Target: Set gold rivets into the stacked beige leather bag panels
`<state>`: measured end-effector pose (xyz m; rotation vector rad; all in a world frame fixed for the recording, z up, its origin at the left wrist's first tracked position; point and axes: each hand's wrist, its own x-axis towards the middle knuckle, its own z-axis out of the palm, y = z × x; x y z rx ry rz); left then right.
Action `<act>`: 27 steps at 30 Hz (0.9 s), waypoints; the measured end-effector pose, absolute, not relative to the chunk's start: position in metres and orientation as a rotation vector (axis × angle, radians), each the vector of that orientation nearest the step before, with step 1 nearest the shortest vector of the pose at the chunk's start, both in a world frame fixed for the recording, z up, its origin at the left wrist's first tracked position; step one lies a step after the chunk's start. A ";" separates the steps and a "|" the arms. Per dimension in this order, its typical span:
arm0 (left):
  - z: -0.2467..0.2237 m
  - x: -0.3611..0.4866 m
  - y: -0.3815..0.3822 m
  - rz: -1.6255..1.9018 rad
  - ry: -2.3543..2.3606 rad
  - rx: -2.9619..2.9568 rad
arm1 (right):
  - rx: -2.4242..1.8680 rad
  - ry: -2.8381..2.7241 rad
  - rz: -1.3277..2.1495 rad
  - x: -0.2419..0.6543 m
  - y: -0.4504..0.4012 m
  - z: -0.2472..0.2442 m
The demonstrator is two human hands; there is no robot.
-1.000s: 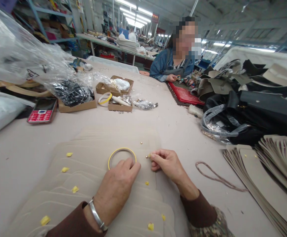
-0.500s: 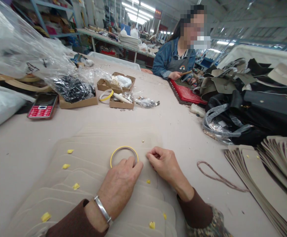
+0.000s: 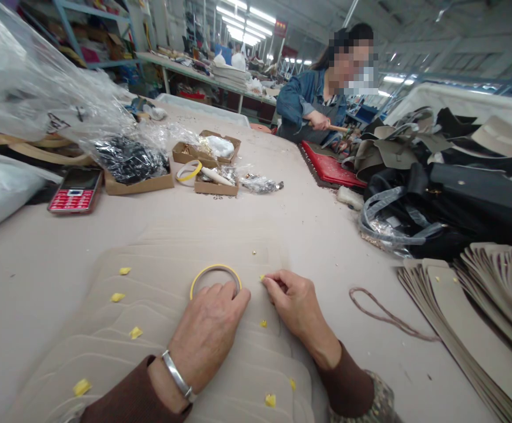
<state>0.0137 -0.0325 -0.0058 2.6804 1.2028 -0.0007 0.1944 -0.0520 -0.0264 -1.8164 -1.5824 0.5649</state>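
Note:
My left hand is closed on the near side of a roll of yellow tape, low over overlapping beige panels. The hand hides the roll's lower part. To its right, my right hand pinches a small piece of yellow tape at a panel's right side. Just beyond that piece, a small gold stud sits on the top panel. More bits of yellow tape dot the panels on both sides.
Cardboard boxes of small parts and a red phone stand farther back. A loop of cord and stacked strips lie at right, below black bags. Across the table a co-worker holds a wooden-handled tool over a red pad.
A yellow tape piece now shows at my right fingertips. My left hand and the tape roll have shifted slightly left. The co-worker has leaned to the right and raised a hand.

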 end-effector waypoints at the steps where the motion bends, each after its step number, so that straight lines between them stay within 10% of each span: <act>1: -0.006 0.014 -0.032 -0.002 1.203 2.682 | -1.823 -1.608 0.517 0.192 -0.050 -0.027; 15: -0.012 -0.003 -0.022 0.660 1.057 2.681 | -1.761 -1.843 0.991 0.208 -0.054 0.000; 27: -0.019 -0.001 -0.025 0.848 0.982 2.743 | -1.207 -1.891 0.566 0.185 -0.055 -0.004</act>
